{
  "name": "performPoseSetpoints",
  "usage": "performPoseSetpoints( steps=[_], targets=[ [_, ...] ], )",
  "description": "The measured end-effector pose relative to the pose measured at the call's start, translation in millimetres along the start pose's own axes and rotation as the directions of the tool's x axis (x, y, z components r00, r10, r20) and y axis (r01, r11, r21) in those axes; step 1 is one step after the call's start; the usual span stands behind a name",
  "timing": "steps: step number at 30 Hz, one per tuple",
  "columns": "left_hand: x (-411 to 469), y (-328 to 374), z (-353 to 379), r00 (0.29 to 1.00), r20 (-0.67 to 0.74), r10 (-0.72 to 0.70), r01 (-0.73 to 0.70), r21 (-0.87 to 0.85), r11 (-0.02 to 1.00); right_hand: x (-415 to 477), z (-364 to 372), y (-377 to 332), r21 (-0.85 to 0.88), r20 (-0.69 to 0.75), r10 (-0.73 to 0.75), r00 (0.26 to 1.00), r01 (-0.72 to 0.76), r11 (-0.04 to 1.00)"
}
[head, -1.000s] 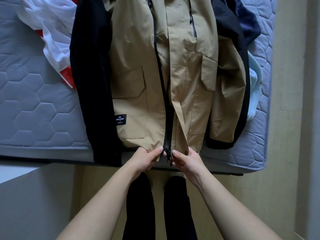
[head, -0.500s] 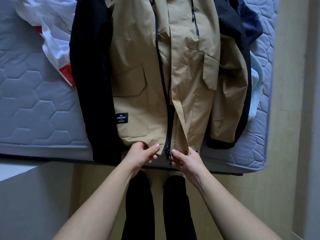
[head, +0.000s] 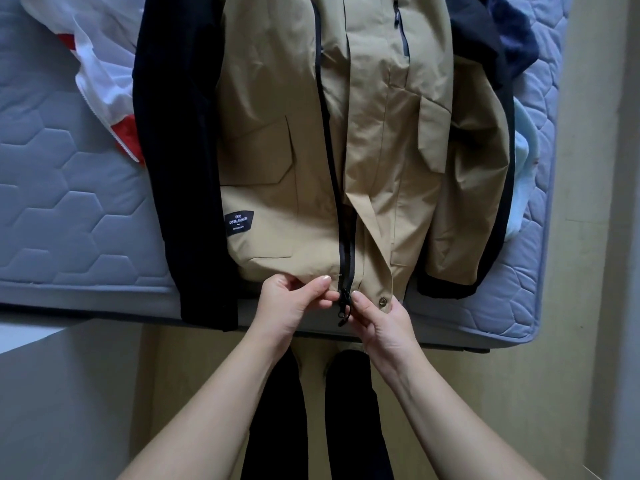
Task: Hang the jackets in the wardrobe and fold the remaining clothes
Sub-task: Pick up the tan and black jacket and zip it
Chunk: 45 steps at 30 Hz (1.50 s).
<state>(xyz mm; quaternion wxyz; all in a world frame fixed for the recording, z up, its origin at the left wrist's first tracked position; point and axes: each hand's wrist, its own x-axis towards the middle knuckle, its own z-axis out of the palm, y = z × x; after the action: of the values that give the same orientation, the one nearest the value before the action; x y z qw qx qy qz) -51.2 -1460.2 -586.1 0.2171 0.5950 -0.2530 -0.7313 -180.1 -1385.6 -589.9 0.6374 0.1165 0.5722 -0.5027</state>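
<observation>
tan jacket (head: 374, 150) lay flat on mattress (head: 69, 209), hem at near edge; left hand (head: 291, 306) pinched hem, right hand (head: 384, 322) pinched zipper slider (head: 345, 299), hands nearly touching; best bet imo was seating pin fully, hem taut, before pulling up

I'm getting soft, even, rather dim indoor light here, brightest on the quilted mattress (head: 69, 209) at the upper left and duller on the floor (head: 519, 393) below, with a dark band of shadow tucked under the mattress's near edge. The tan jacket (head: 374, 168) reads crisp down to its seams and its label (head: 239, 225), but its black sleeve (head: 173, 168) and the dark trouser legs (head: 273, 410) crush to flat black. The wide lens bends the mattress outline toward the corners, and the person's forearms (head: 207, 420) go a touch soft at the bottom.
</observation>
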Motion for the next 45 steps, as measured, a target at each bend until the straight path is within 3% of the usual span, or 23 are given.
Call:
performPoseSetpoints(
  steps=[8,15,25,45],
  targets=[
    [-4,18,13,0.996,0.022,0.085,-0.081,-0.119,0.990,-11,14,-5,0.098,-0.023,-0.103,0.994,0.104,0.990],
    [-8,27,21,0.982,0.020,0.189,-0.190,0.039,0.981,-13,21,-10,0.163,-0.052,-0.136,0.989,0.142,0.976],
    [-9,42,27,0.960,0.047,0.277,-0.281,0.139,0.950,-15,27,-14,0.227,-0.099,-0.180,0.979,0.199,0.953],
    [-7,39,24,0.970,0.007,0.244,-0.239,0.222,0.945,-25,37,-13,0.233,-0.195,-0.187,0.963,0.230,0.945]
  ],
)
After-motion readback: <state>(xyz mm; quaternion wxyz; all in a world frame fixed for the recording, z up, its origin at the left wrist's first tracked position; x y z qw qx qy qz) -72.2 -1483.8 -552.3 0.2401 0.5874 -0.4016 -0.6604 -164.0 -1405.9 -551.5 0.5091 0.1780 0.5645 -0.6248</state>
